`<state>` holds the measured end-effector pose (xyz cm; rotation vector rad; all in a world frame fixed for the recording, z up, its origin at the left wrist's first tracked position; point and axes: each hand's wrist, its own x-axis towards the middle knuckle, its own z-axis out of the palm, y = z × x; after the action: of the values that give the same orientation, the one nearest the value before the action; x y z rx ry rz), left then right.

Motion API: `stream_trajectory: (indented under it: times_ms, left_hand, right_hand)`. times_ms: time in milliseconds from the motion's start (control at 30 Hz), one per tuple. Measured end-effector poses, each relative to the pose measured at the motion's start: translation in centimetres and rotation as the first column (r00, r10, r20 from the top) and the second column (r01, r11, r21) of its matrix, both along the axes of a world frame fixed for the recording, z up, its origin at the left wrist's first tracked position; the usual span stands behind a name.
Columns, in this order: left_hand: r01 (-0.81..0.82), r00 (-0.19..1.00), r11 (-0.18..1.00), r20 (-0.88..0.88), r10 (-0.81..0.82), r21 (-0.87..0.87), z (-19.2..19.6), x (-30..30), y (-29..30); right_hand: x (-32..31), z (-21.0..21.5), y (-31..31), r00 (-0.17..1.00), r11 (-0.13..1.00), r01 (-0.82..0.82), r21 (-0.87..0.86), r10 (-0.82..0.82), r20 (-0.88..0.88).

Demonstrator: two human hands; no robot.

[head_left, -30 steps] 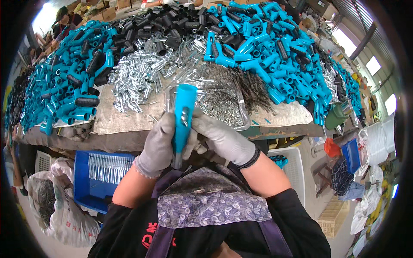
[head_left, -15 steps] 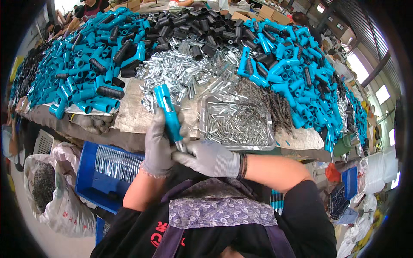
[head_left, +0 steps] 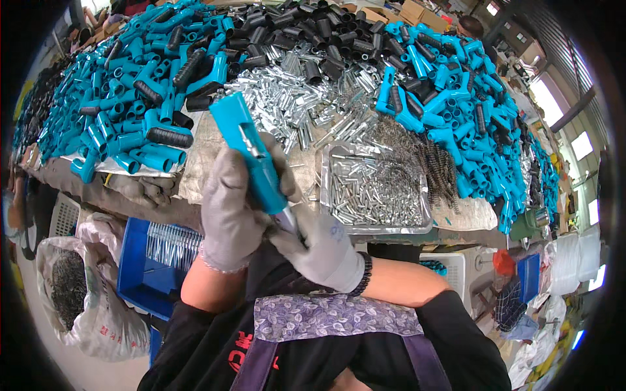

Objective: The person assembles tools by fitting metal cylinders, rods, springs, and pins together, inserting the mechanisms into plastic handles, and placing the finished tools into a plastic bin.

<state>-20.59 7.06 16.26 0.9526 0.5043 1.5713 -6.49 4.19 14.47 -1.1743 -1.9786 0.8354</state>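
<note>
You hold a teal plastic handle [head_left: 251, 153] tilted, its wide end up-left. A metal pin [head_left: 250, 139] lies in its slot. Its lower tip sits between your gloves.

Parts piles [head_left: 130, 98] crowding metal tray [head_left: 375, 225]

Brown cardboard boxes [head_left: 398, 11] stand far beyond the hands; a white printed sack [head_left: 98, 326] slumps lower left of them.

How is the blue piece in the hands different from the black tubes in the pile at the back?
The blue piece is long, tapered and carries a metal insert; the black tubes are short, plain cylinders. The blue piece is held tilted by both gloved hands, left hand, right hand; the black tubes lie loose, heaped. Both look plastic.
</note>
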Motion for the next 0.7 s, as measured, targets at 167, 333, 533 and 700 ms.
stream_trajectory:
  times_ms: [167,333,533,700]
  left_hand:
    - [0.056,0.997,0.997,0.053,-0.053,-0.054,-3.0,-0.5,-1.0]
    - [0.299,0.950,0.933,0.155,-0.271,-0.199,-7.5,-1.5,-4.9]
    - [0.614,0.776,0.695,0.444,-0.447,-0.374,-10.2,-1.5,-5.6]
    - [0.575,0.815,0.742,0.165,-0.555,-0.345,-9.5,-1.7,-5.3]
  right_hand:
    - [2.1,1.4,1.2,0.905,0.913,-0.280,-0.297,0.355,0.235]
    - [3.6,5.4,16.6,0.675,0.832,-0.542,0.119,0.347,0.651]
    - [7.2,2.5,34.2,0.330,0.849,0.046,0.527,-0.511,0.794]
    - [7.9,5.4,24.6,0.924,0.913,0.239,0.332,-0.319,0.213]
